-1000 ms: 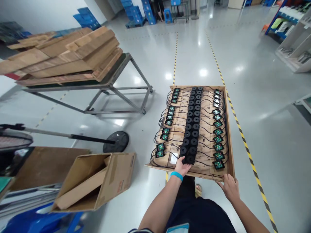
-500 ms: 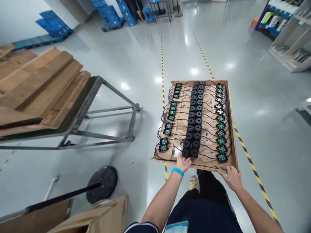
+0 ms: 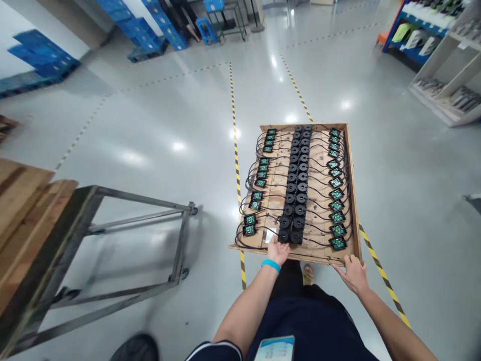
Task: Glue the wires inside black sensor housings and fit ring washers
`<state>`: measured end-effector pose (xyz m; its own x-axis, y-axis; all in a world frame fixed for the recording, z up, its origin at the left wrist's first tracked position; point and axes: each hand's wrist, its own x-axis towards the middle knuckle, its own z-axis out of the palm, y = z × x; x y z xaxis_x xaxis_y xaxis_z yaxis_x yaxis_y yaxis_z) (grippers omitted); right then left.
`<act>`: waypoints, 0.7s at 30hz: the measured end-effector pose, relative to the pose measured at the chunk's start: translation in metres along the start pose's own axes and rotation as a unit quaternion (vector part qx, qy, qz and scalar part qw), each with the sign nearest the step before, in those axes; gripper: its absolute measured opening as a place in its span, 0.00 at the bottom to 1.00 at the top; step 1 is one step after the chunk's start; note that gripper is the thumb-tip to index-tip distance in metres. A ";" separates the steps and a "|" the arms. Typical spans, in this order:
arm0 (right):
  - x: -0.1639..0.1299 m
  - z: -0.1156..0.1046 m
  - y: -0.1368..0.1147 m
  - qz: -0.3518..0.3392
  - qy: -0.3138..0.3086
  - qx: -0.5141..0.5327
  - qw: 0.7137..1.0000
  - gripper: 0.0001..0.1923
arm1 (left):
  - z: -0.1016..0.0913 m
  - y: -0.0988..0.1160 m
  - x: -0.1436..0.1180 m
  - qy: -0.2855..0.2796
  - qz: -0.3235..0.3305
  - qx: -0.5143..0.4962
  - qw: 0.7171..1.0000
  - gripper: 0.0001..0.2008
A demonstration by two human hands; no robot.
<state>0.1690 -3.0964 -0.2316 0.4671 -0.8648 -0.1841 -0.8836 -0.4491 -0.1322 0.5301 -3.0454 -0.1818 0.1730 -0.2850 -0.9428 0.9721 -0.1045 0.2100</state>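
A shallow wooden tray [image 3: 353,190] is held level in front of my waist. Down its middle run two rows of black rings [image 3: 301,187], wired by black cables to small green circuit boards in black cases [image 3: 337,230] along both sides. My left hand [image 3: 278,250], with a blue wristband, grips the near edge, palm up, beside the closest rings and a white paper label [image 3: 270,234]; some of its fingers are hidden. At the near right corner, my right hand [image 3: 353,273] is closed over the rim, thumb along the outside.
To the left stands a metal-framed cart [image 3: 176,250] on casters, loaded with wooden boards [image 3: 26,215]. A black round base [image 3: 137,348] lies low at left. Yellow-black tape [image 3: 235,130] marks the floor. Blue pallets [image 3: 41,55] are far left; shelving [image 3: 447,75] stands far right.
The cart and the black base have shifted left and down in view as I move forward, and the cardboard box has left the view. Both hands keep their hold on the tray.
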 end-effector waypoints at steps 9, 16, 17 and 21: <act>0.299 -0.082 0.011 0.045 0.014 0.004 0.999 0.23 | 0.282 0.144 0.084 -0.028 -0.019 0.031 0.999 0.27; 0.538 -0.140 0.041 0.059 0.016 0.026 0.998 0.23 | 0.509 0.250 0.155 -0.042 -0.024 0.099 0.994 0.26; 0.572 -0.147 0.047 0.059 0.020 0.029 0.998 0.23 | 0.538 0.265 0.164 -0.038 -0.017 0.110 0.993 0.27; 0.714 -0.179 0.076 0.053 0.030 0.037 0.997 0.22 | 0.648 0.329 0.189 -0.006 0.045 0.133 0.990 0.27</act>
<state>0.4295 -3.7882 -0.1983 0.3664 -0.9194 -0.1428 -0.9222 -0.3386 -0.1867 0.7802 -3.7513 -0.1229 0.2527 -0.3165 -0.9143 0.8763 -0.3259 0.3549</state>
